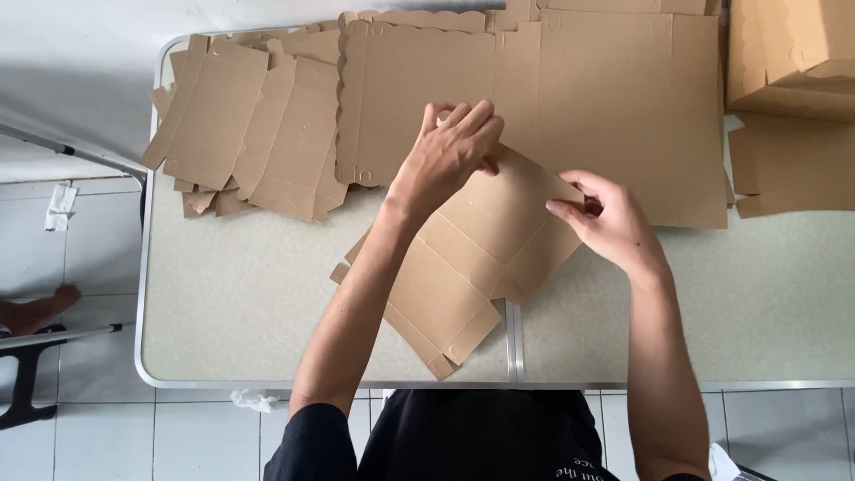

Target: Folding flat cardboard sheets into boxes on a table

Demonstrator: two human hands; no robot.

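A flat brown cardboard box blank lies tilted on the grey folding table, partly folded up along its far edge. My left hand grips the raised flap at the blank's upper left. Over at the blank's right corner, my right hand pinches the flap's edge between thumb and fingers. The blank's lower flaps rest on the table near my body.
A fanned stack of unfolded blanks lies at the table's far left. Large flat cardboard sheets cover the far middle. Folded boxes stand at the far right. Someone's bare foot shows on the tiled floor at left.
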